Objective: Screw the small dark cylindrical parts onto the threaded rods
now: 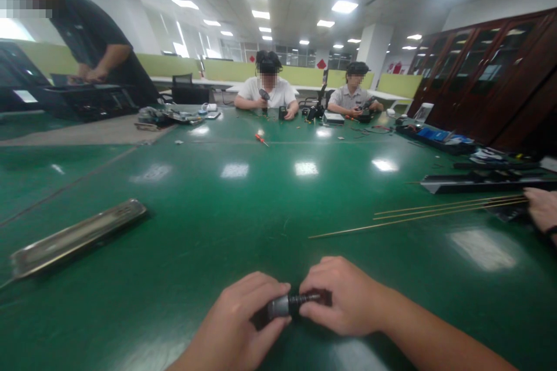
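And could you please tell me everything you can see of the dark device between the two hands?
The device has a smooth, dark grey body at its left end and a narrower black section with ring-like ridges running right. It looks like plastic or metal; blur hides which. It is roughly level, over the green table; contact there is unclear. The left hand grips the body between thumb and fingers; the right hand holds the other end, partly hiding it.

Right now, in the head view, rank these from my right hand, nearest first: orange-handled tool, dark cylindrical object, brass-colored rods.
1. Dark cylindrical object, immediately left.
2. Brass-colored rods, ahead, extending right.
3. Orange-handled tool, far ahead, left.
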A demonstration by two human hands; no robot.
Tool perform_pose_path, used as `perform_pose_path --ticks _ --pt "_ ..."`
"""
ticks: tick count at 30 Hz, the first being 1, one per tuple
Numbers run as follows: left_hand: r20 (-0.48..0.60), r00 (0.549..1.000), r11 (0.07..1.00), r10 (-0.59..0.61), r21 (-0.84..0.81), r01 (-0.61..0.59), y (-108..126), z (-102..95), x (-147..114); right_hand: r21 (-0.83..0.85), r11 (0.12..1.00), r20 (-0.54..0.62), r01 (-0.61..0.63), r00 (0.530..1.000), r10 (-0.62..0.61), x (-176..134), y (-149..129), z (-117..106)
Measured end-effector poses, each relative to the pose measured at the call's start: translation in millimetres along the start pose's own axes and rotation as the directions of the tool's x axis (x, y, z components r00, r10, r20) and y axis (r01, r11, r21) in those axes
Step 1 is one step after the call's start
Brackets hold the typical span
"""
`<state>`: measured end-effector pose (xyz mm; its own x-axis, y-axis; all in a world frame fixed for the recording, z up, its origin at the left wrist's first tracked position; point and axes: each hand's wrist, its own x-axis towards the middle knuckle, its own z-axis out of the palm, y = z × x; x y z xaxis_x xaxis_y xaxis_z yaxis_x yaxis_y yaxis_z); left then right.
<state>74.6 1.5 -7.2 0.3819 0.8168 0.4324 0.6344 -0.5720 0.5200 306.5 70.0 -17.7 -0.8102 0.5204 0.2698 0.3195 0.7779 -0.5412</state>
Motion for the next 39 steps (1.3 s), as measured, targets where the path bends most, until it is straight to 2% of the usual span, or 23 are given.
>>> perform_pose_path --ticks 11,17,24,29,39 --pt "-0.028 0.999 1.000 0.017 0.016 -0.016 -1 -0.6 0 0.002 0.999 -0.002 -0.032 0.999 0.032 -1 -1 -1" --pt "-0.003 1.000 1.000 0.014 0.008 -0.014 0 -1.3 1 0.020 0.999 -0.003 -0.050 0.999 0.051 -1 -1 -1" --pt "0.019 0.999 0.999 0.031 0.028 -0.031 -5 -1.0 -2 0.043 0.997 0.100 -0.063 0.993 0.059 -2 -4 -6" --pt "0.026 0.999 0.998 0.042 0.048 -0.043 -3 -1.9 -2 0.059 0.996 0.132 -0.074 0.989 0.066 -3 -2 -10" --pt "-0.022 0.999 0.998 0.039 0.040 -0.038 -12 -3.3 -3 0.075 0.992 0.083 -0.098 0.992 0.092 -3 4 -17"
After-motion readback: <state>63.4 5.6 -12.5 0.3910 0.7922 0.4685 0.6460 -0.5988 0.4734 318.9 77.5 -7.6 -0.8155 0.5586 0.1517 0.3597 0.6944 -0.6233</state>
